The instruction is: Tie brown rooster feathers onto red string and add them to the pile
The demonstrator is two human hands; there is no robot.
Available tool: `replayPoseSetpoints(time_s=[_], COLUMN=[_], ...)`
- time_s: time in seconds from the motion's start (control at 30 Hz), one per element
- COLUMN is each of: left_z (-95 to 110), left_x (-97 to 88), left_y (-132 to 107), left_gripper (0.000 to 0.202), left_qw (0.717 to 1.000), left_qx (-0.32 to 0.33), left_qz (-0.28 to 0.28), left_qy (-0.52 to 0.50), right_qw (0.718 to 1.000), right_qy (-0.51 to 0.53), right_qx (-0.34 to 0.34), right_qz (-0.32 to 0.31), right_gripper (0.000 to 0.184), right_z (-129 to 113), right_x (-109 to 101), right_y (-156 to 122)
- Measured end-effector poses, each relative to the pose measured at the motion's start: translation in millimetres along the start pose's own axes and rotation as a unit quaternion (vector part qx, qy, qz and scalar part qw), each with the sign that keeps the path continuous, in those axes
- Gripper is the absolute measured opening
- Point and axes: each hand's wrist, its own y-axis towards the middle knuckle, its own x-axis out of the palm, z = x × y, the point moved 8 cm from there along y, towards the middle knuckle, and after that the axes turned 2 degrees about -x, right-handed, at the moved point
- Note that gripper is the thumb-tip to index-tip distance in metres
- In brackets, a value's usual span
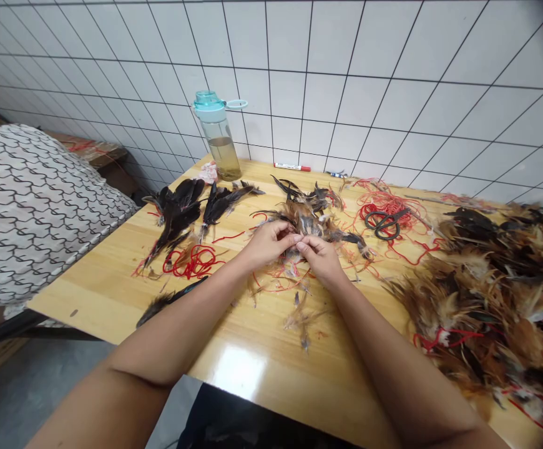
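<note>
My left hand (269, 244) and my right hand (319, 259) meet over the middle of the wooden table (248, 318), fingertips pinching the base of a small brown feather (297, 249) between them. Behind my hands lies a loose bunch of brown and black feathers (309, 215). Thin red thread (281, 280) trails under and around my fingers. To the left are dark feather bundles (175, 212), with a red thread tangle (191, 262) below them. Black-handled scissors (384, 224) rest on more red thread to the right. A large heap of tied feathers (491, 299) covers the right side.
A plastic water bottle with a teal lid (218, 137) and a red marker (293, 167) stand by the white tiled wall (346, 75). A patterned cushion (32, 212) lies beyond the table's left edge. Stray feather bits lie near my forearms.
</note>
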Motion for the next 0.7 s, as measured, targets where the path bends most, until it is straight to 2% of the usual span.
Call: replayPoseSetpoints(time_s=[0.07,0.13,0.23,0.3,0.37,0.57,0.7], left_z=[4,6,11,12,13,22,18], left_x=[2.8,1.4,0.7,6.3,14.2,43.2,57.4], left_y=[0,0,-2,-4,-7,-22,-24], left_gripper=[0.024,0.021,0.011,0.01,0.01,0.014,0.014], left_qw=[0.999,0.999,0.986,0.966,0.951,0.917,0.896], left_qx=[0.02,0.037,0.07,0.095,0.114,0.179,0.186], left_qz=[-0.02,-0.012,0.007,-0.002,-0.018,-0.052,-0.076], left_qy=[-0.015,0.012,0.153,0.242,0.287,0.353,0.395], right_qw=[0.999,0.995,0.982,0.976,0.972,0.979,0.987], right_qy=[0.026,0.065,0.107,0.104,0.094,0.071,0.038], right_qx=[0.013,0.035,0.059,0.058,0.051,0.025,0.02], right_qz=[0.018,0.064,0.142,0.184,0.207,0.188,0.153], right_gripper=[0.029,0.03,0.033,0.034,0.034,0.032,0.028], right_z=[3,8,16,18,18,14,8], right_x=[-5,-16,-34,-45,-50,-41,-29], right_y=[1,2,2,2,1,-1,-2])
